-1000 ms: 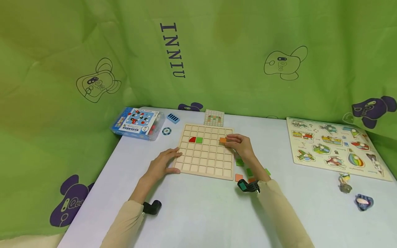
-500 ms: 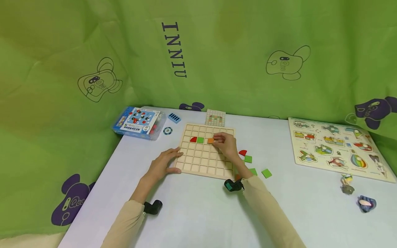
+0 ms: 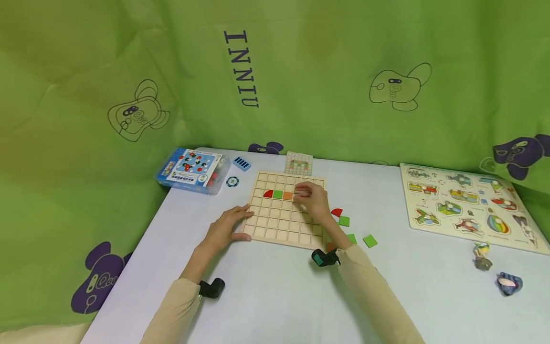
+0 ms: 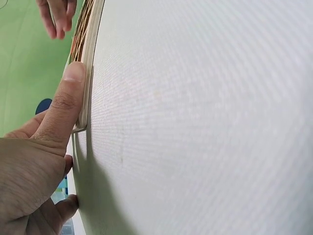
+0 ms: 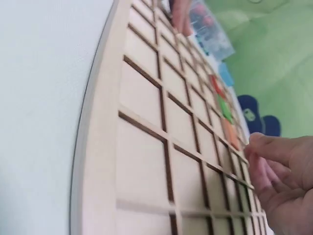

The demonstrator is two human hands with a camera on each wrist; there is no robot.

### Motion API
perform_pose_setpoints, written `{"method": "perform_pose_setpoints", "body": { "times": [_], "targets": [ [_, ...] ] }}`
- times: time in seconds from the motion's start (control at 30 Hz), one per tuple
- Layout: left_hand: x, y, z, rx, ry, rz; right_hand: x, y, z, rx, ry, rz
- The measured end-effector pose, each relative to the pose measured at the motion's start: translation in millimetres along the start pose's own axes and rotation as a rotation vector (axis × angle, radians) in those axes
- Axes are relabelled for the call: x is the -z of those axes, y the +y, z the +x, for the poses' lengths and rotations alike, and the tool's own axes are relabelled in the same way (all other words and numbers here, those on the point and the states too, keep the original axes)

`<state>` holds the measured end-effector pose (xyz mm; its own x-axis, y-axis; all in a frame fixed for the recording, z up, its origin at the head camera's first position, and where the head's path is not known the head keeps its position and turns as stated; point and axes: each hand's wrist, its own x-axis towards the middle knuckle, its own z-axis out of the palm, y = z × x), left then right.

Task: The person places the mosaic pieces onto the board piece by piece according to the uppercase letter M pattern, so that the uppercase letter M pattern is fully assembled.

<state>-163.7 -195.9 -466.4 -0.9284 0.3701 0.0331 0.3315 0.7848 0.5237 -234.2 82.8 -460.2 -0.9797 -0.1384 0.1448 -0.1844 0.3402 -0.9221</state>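
Tiles lining up in the board's second row

Orange tile (image 3: pixel 287 195) now sits in a cell of the wooden grid board (image 3: pixel 283 224), just beside the green tile (image 3: pixel 278 194) and the red quarter-round tile (image 3: pixel 268 193), so the three make a run along one row. We see our right hand (image 3: pixel 312 199) over the board with its fingertips at the orange tile's right edge; we cannot tell whether they pinch it or merely touch it. We judge that our left hand (image 3: pixel 223 229) lies at the board's near left corner to keep it from sliding, fingers straight, thumb pressed flat along the edge. Spare green tiles (image 3: pixel 369 241) and a red piece (image 3: pixel 336 212) lie on the table (image 3: pixel 275 296) to the board's right, near our right forearm.
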Motion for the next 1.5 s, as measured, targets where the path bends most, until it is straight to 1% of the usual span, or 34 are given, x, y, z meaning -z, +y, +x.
{"method": "perform_pose_setpoints", "body": {
  "times": [0.1,0.23,0.37,0.53,0.6,0.67,0.77,0.87,0.93,1.0,1.07,1.13,1.2,1.3,1.37,1.5],
  "targets": [
    [-0.2,1.0,0.2,-0.004,-0.002,0.000,18.4,3.1,-11.8,-0.006,-0.013,0.043],
    [-0.3,1.1,1.0,-0.006,0.001,0.007,51.1,10.7,-33.3,-0.016,-0.036,0.090],
    [-0.1,0.7,0.6,-0.002,0.001,0.003,86.0,18.8,-56.9,-0.031,-0.037,0.087],
    [-0.2,-0.1,-0.6,0.003,-0.004,0.001,127.0,29.9,-87.4,-0.003,-0.028,0.019],
    [-0.1,-0.1,-0.8,0.008,-0.003,-0.003,141.6,34.9,-100.1,0.006,-0.038,-0.039],
    [0.1,-0.1,-1.0,0.010,-0.005,-0.009,153.7,41.0,-111.5,0.013,-0.058,-0.095],
    [0.4,-0.5,-1.3,-0.001,-0.001,-0.008,167.8,50.2,-124.8,0.033,-0.120,-0.147],
    [0.0,-1.5,-1.4,-0.011,0.002,-0.001,176.1,58.4,-131.1,0.074,-0.197,-0.158],
    [-0.5,-1.5,-1.1,-0.007,0.003,-0.010,178.1,62.8,-131.9,0.109,-0.229,-0.168],
    [-1.4,-1.0,-0.5,-0.013,0.003,-0.018,178.0,65.9,-131.9,0.144,-0.232,-0.194],
    [-1.6,-1.0,-0.2,-0.016,0.003,-0.028,175.8,67.3,-131.0,0.164,-0.216,-0.209],
    [-2.4,-1.2,0.3,-0.020,-0.001,-0.036,173.6,67.4,-132.0,0.170,-0.183,-0.215],
    [-2.7,-1.0,0.5,-0.029,-0.001,-0.030,171.4,66.0,-134.6,0.147,-0.141,-0.187],
    [-2.4,-0.4,-0.8,-0.027,0.004,-0.016,167.2,62.0,-137.5,0.087,-0.054,-0.147],
    [-1.5,0.5,-2.1,-0.024,0.014,-0.006,163.2,58.9,-137.1,0.032,0.012,-0.108],
    [-1.2,1.1,-2.7,-0.020,0.020,-0.002,152.8,53.3,-128.6,-0.065,0.127,-0.041]
  ]
}}
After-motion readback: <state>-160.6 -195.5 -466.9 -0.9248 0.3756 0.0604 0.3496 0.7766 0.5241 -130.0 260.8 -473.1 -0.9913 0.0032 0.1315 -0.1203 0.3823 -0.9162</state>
